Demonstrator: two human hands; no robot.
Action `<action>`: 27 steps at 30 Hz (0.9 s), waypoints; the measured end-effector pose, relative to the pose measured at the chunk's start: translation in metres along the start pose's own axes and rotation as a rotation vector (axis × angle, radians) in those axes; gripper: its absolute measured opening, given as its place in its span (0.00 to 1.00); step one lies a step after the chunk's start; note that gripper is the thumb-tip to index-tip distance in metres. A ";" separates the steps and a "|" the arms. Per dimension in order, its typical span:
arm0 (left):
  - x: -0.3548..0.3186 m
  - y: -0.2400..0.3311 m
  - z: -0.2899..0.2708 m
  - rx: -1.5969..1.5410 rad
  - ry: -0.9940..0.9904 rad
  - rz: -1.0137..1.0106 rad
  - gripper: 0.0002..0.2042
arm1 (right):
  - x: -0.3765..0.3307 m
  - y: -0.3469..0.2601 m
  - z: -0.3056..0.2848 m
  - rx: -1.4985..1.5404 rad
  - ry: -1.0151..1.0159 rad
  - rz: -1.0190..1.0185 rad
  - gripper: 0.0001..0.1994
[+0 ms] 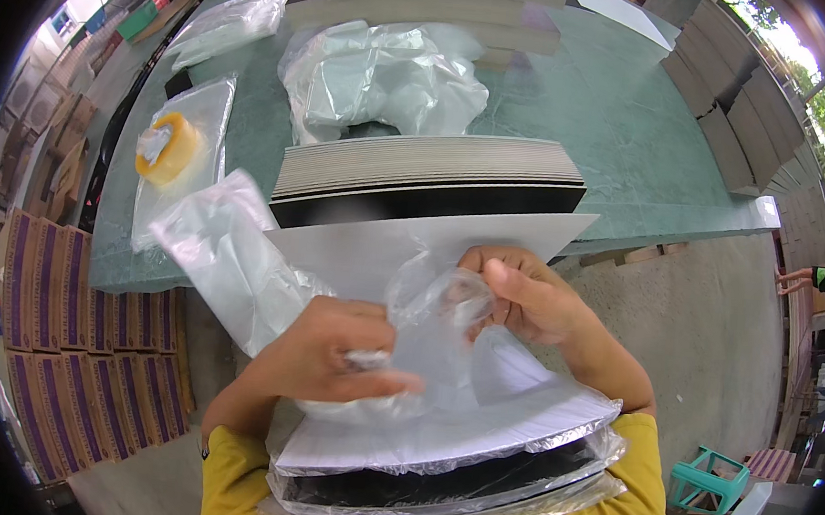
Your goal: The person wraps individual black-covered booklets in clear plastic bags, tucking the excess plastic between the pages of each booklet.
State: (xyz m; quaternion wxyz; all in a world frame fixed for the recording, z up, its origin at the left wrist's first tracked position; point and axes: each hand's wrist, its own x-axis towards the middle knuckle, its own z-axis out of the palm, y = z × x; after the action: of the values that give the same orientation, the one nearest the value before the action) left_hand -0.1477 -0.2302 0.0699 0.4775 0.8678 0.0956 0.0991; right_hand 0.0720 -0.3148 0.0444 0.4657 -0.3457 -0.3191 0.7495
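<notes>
Close to my body lies a stack of white and black sheets (418,449) in a clear plastic bag. My left hand (334,353) is closed on crumpled clear plastic film (426,335), blurred by motion. My right hand (529,299) pinches the same film between thumb and fingers, a little farther right and away. A long clear plastic sleeve (240,255) trails left from beneath my left forearm and hand. Just beyond my hands, a pale board (375,245) leans against a thick stack of boards (428,168) with light edges and a black layer.
On the green table (604,118) lie crumpled plastic bags (377,78) and, at left, a tape roll (168,150) on flat plastic sleeves (214,119). Grey stacks (748,114) stand at the right edge. Cartons (90,359) are piled lower left; a green stool (708,479) stands lower right.
</notes>
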 end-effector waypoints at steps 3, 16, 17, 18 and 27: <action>0.012 -0.013 0.021 0.058 0.124 -0.042 0.10 | 0.005 0.009 0.008 -0.295 -0.026 -0.088 0.14; 0.027 -0.035 0.028 -0.052 0.338 -0.229 0.25 | -0.021 0.010 -0.023 -0.457 -0.096 0.037 0.34; 0.028 -0.038 0.031 -0.043 0.338 -0.201 0.26 | -0.022 0.007 -0.022 -0.409 -0.097 0.063 0.35; 0.028 -0.040 0.034 -0.030 0.339 -0.169 0.26 | -0.023 0.008 -0.025 -0.394 -0.103 0.064 0.35; 0.013 -0.045 0.024 -0.328 0.520 -0.243 0.15 | -0.021 0.013 -0.029 -0.432 -0.110 0.056 0.32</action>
State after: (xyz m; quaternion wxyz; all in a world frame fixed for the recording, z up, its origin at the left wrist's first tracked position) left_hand -0.1318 -0.2229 0.0203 0.5786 0.7073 0.2999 0.2738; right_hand 0.0962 -0.3338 0.0228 0.3416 -0.4047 -0.4875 0.6942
